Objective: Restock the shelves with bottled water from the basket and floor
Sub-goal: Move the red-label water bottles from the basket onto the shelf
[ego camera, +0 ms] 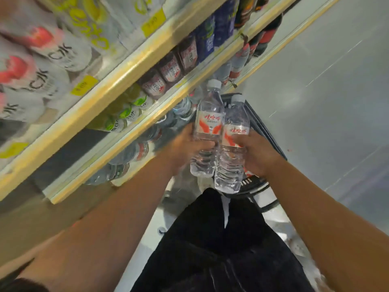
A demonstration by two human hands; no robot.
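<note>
— At ten o'clock, what fills the shelves (pixel 126 66)?

— Blurred drinks: white bottles with pink and yellow-green labels up top, dark red-labelled ones and blue ones on the tier below. Yellow price tags (pixel 153 21) sit on the shelf edges, unreadable. On the lowest tier, around nine o'clock from the hands, clear water bottles (pixel 134 151) lie in shadow, hard to count.

— And the left hand (pixel 185 148)?

— Closed around the left bottle (pixel 207 127), fingers wrapped just under its label. It is clear plastic, ribbed below, with a white cap at twelve o'clock and a white label bearing red characters and a red-orange wing shape. It is held upright in the air, in front of the shelf edge.

— The right hand (pixel 254 153)?

— Gripping the right bottle (pixel 232 148), the same kind, touching the first along its side. The thumb covers part of the label, so only some characters show.

— Where is the basket (pixel 261 125)?

— Behind and below both bottles, dark, mostly hidden by them and the hands; only its rim and a slotted corner show. Grey floor (pixel 326 81) spreads toward two o'clock. Black trousers (pixel 221 245) cover six o'clock.
</note>
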